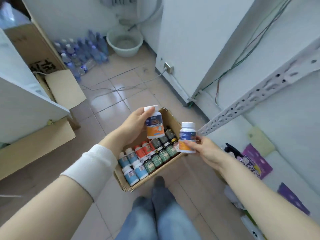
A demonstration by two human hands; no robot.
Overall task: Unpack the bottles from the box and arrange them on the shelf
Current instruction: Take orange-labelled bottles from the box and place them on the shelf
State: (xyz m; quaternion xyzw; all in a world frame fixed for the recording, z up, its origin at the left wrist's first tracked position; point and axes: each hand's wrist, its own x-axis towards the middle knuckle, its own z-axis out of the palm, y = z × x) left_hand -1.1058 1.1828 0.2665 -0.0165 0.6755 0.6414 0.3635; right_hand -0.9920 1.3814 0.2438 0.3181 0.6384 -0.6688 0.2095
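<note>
It looked like a small storeroom or back room. The floor was glossy beige tile, with cardboard cartons stacked off to the left grip's side, packed water bottles and a plastic basin beyond it, and a slotted metal shelf rail past the right grip.

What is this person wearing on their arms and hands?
Both hands are bare: no gloves, rings or watch show. The left hand has a wide white cloth band wrapped around the forearm below the wrist. The right hand and its forearm carry nothing, and no sleeves are in view.
</note>
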